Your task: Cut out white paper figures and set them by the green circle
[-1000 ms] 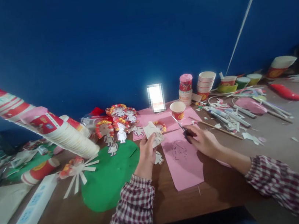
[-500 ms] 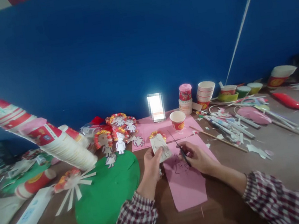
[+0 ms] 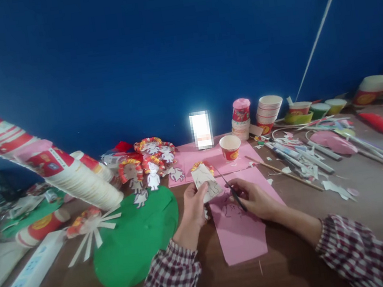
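My left hand [image 3: 194, 207] pinches a pale piece of paper [image 3: 203, 179] with dark drawn lines, thumb on top. In my right hand [image 3: 254, 199] is a pair of dark-handled scissors [image 3: 235, 196], the thin blades pointing up and away, close to the paper's right edge. Under both hands lies a pink sheet [image 3: 244, 240] with small dark lines or scraps on it. Just behind the held paper, a red-and-yellow ring ornament [image 3: 208, 166] is partly covered. A paper cup [image 3: 230, 148] stands upright beyond the scissors.
To the left are a green paper shape [image 3: 135, 251], white paper figures [image 3: 152, 175], a leaning stack of cups [image 3: 75, 179] and a white power strip [image 3: 29, 285]. Cup stacks [image 3: 268, 113], markers [image 3: 297, 159], a wooden stick [image 3: 288, 175] and paper scraps [image 3: 338, 189] lie right. A blue wall rises behind.
The view has shifted slightly. Both hands keep their hold on the paper and the scissors, whose blades stay close to the paper's right edge.
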The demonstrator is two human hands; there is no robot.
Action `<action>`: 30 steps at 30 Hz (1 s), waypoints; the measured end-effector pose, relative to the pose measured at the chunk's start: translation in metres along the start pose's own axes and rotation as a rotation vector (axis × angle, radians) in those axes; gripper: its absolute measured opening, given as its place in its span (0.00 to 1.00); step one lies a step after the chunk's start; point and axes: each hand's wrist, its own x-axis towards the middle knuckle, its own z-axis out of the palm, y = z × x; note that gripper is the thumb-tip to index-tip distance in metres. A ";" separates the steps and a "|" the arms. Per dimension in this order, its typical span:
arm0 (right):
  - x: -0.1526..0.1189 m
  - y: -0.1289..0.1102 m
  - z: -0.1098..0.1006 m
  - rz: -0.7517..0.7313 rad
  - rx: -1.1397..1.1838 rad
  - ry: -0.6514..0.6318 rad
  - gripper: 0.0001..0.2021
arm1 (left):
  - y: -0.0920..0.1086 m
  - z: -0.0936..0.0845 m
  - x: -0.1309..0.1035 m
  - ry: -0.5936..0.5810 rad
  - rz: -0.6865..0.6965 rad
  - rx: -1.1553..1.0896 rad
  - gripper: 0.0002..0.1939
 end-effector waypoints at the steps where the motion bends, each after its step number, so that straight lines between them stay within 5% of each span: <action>1: 0.000 0.000 0.000 0.000 -0.004 -0.001 0.14 | 0.000 -0.001 0.001 0.003 0.001 -0.002 0.20; 20: -0.002 0.002 -0.004 0.060 0.060 -0.016 0.18 | 0.014 -0.007 0.006 0.116 0.025 -0.037 0.20; 30: -0.001 0.001 -0.003 0.073 0.059 -0.066 0.18 | 0.003 0.007 -0.007 -0.005 -0.064 -0.053 0.23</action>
